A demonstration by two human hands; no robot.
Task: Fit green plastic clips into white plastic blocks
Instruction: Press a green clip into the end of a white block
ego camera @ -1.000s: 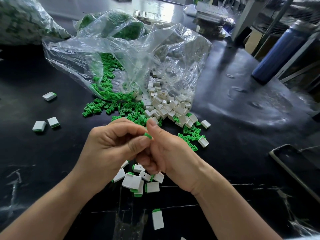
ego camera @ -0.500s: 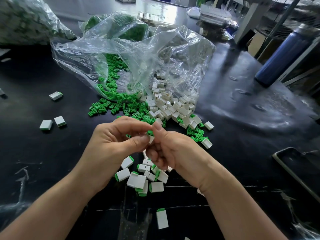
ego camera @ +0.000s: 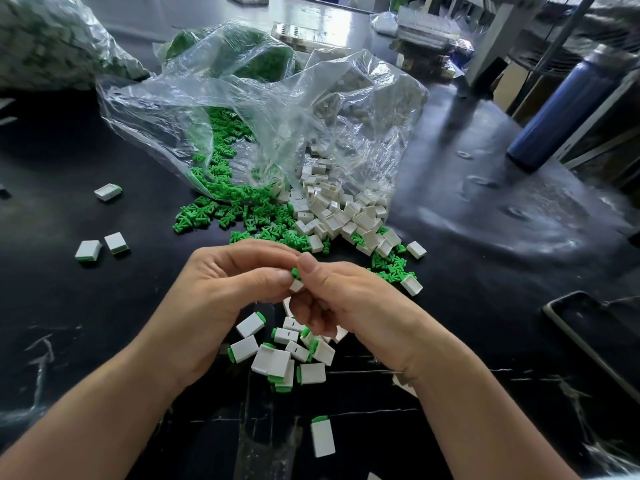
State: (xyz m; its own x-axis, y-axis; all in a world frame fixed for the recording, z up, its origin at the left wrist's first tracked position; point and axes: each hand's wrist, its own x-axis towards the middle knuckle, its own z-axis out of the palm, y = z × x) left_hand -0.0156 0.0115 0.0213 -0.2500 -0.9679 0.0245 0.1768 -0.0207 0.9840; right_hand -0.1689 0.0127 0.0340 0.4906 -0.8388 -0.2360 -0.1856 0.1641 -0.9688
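Both hands meet over the middle of the black table. My left hand (ego camera: 221, 292) and my right hand (ego camera: 346, 299) together pinch one small white block (ego camera: 296, 285) with a green clip (ego camera: 295, 273) at its top, between thumbs and fingertips. Most of the piece is hidden by the fingers. Below the hands lies a heap of fitted blocks (ego camera: 277, 355), white with green ends. Beyond the hands are loose green clips (ego camera: 221, 216) and loose white blocks (ego camera: 332, 213), spilling from an open clear bag (ego camera: 263, 109).
Three fitted blocks (ego camera: 107, 192) lie apart at the left, one more block (ego camera: 322, 438) near the front. A blue bottle (ego camera: 557, 109) stands at the back right. A dark tray edge (ego camera: 581, 337) is at the right, and another filled bag (ego camera: 45, 39) at the back left.
Both hands stay joined on the piece; more of the white block shows between the fingertips now, with the green clip above it. The view has shifted slightly.
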